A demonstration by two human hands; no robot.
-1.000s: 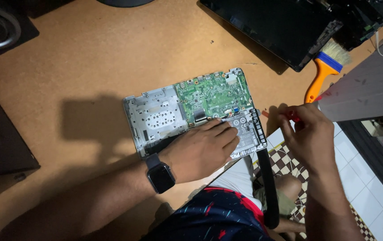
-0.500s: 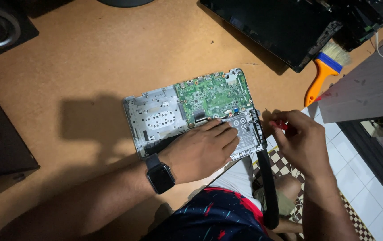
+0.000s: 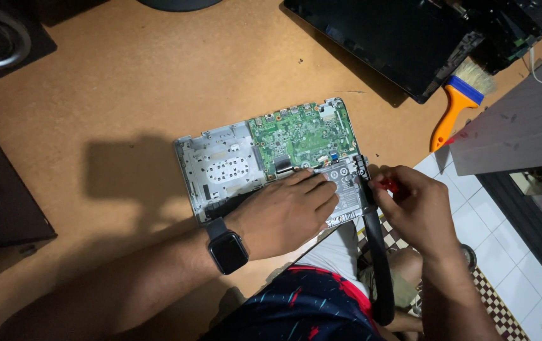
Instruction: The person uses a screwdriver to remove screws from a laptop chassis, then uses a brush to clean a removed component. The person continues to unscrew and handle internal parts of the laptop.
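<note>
left hand (image 3: pixel 287 215) flat, fingers spread on the open laptop base (image 3: pixel 271 161) lying at the surface (image 3: pixel 126 95) edge. right hand (image 3: pixel 416 211) pinching a red screwdriver (image 3: pixel 388 185) at the base's right corner. orange brush (image 3: pixel 454 104) well off to the right.

Left forearm enters from lower left, angled up and to the right, bare, wrist nearly straight. Left hand (image 3: pixel 287 211) lies palm down, back of hand toward the head camera, fingers together and extended to the right, fingertips pressed flat on the surface beneath; nothing gripped. Right forearm rises from the lower right edge, leaning slightly left, wrist bent inward. Right hand (image 3: pixel 413 208) is curled, knuckles up, fingers and thumb pinched closed at its left side on a small red-handled tool. The two hands sit near each other, not touching
</note>
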